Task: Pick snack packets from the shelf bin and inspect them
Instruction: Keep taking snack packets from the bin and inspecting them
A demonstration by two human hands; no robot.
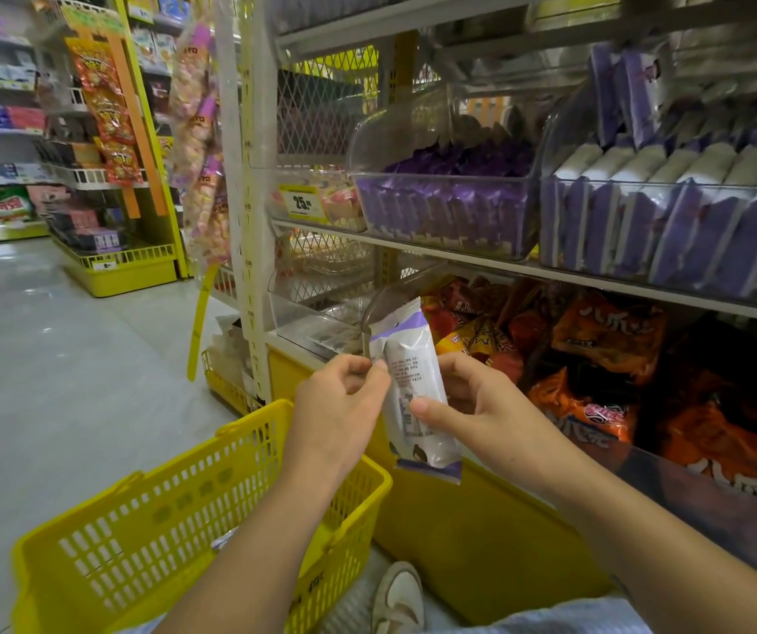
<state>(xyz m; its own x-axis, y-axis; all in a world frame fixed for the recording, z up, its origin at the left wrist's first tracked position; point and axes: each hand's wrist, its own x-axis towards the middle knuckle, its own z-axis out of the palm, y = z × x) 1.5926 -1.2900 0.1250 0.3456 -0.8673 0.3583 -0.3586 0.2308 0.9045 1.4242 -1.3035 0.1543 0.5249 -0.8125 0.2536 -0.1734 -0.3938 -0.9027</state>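
Fingers (370, 375) of left hand (338, 421) pinching the snack packet (413, 354) at its left edge, right hand (491, 404) clamped round its right side. Held upright, near, below the far-right shelf bin (642, 253). Seemingly mid-inspection, printed back showing. Next, probably: a steady turn to check the front.

A white snack packet (413, 382) with purple ends is tilting slightly off upright, printed back showing; similar packets (632, 221) are standing in rows in the clear shelf bin (669, 185) above.
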